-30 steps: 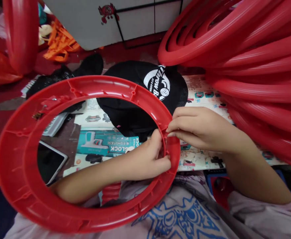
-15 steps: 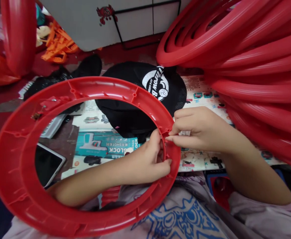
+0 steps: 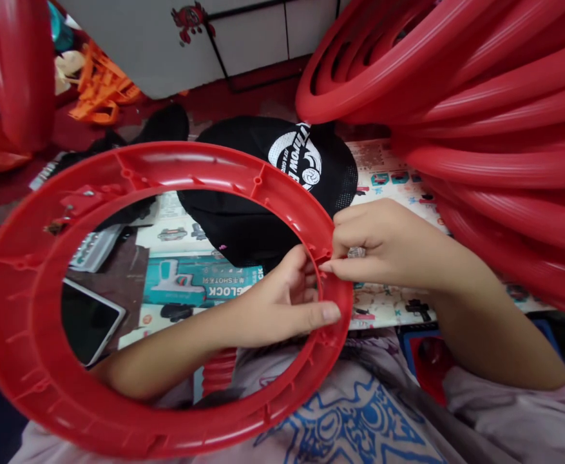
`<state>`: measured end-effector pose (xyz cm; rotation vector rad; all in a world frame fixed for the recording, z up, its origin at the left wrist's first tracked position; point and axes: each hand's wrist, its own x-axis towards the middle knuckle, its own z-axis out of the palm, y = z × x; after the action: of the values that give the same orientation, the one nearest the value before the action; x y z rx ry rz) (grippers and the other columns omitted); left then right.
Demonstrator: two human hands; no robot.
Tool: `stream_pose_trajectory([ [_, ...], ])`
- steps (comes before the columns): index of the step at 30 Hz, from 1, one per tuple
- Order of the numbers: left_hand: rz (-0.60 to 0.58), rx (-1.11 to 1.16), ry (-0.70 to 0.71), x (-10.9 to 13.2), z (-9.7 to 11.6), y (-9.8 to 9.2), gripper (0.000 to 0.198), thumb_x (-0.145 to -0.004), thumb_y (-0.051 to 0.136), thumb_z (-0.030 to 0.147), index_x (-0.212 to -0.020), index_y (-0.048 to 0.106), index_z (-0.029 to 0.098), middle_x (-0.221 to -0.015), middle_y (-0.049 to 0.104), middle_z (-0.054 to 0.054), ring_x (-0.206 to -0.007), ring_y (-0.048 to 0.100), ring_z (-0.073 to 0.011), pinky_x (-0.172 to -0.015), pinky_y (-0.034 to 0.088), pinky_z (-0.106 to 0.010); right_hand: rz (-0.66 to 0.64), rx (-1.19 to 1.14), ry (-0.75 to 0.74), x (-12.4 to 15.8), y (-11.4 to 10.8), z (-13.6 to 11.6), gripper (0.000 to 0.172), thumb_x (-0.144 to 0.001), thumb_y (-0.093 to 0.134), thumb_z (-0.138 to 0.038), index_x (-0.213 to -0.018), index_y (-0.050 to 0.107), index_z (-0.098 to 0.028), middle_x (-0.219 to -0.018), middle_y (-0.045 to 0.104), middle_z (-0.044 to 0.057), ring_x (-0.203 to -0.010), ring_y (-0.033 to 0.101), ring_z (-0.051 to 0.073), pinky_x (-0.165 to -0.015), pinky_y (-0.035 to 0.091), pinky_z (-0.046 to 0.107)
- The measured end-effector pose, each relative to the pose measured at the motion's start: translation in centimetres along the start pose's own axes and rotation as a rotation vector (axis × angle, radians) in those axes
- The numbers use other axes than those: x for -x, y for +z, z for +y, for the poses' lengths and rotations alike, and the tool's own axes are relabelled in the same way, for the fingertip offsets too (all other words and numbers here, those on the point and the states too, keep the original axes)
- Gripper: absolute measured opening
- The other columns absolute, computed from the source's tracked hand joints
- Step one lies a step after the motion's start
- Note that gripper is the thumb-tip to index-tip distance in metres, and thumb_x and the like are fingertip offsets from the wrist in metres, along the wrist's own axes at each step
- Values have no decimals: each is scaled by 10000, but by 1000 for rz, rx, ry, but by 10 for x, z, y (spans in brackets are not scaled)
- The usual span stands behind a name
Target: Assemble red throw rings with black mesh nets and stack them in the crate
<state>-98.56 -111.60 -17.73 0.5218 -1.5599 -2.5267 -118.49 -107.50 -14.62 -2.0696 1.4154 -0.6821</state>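
Note:
A large red plastic ring (image 3: 185,430), hollow side up with ribs and small posts inside, leans over my lap. My left forearm passes through its opening. My left hand (image 3: 294,306) grips the ring's right side, thumb over the channel and the other fingers beneath, partly hidden. Against the same stretch of channel, my right hand (image 3: 376,241) is closed in a pinch; whatever its fingertips hold is too small or hidden to make out. Toward the ring's upper left, a small red fitting (image 3: 91,200) with metal bits sits in the channel.
Many red rings (image 3: 456,96) are stacked at the right. A black cloth item (image 3: 243,154) with white print lies behind the ring on a printed cardboard sheet (image 3: 398,212). Inside the ring's opening appear a tablet or phone (image 3: 89,319) and a calculator (image 3: 96,248). Orange plastic parts (image 3: 101,84) are heaped at upper left.
My left thumb has stretched further across the channel, its other fingers shifting on the rim. My right hand keeps its pinch at nearly the same spot. The whole view has shifted slightly.

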Motion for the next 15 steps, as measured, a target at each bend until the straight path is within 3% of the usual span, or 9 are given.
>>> stream_pose_trajectory([
  [3, 87, 96, 50, -3, 0, 3, 329, -893, 604, 216, -1183, 449, 224, -1148, 579, -59, -945, 605, -110, -807, 509, -207, 31, 42, 28, 0, 1, -2, 195, -791, 638, -202, -605, 614, -148, -623, 543, -31, -575, 450, 71, -554, 231, 226],
  [6, 172, 54, 71, -5, -2, 5, 269, -886, 584, 155, -1116, 459, 214, -1020, 612, -19, -874, 608, -84, -791, 505, -186, 39, 117, 64, 0, 2, -5, 215, -799, 673, -244, -609, 631, -150, -582, 533, -39, -536, 429, 65, -544, 210, 233],
  [11, 320, -169, 128, -7, -5, 3, 344, -817, 571, 115, -1089, 388, 218, -994, 550, 2, -822, 585, -95, -697, 498, -195, 90, 229, 64, 2, 0, -8, 110, -842, 651, -261, -844, 716, -173, -628, 572, -28, -567, 461, 86, -560, 219, 240],
  [15, 251, -380, 43, -3, -6, -3, 476, -755, 556, 68, -1165, 365, 219, -969, 497, 10, -743, 531, -82, -615, 464, -184, 75, 278, -62, 4, 2, -6, 172, -899, 555, -207, -910, 723, -169, -754, 587, 22, -640, 483, 113, -575, 247, 248],
])
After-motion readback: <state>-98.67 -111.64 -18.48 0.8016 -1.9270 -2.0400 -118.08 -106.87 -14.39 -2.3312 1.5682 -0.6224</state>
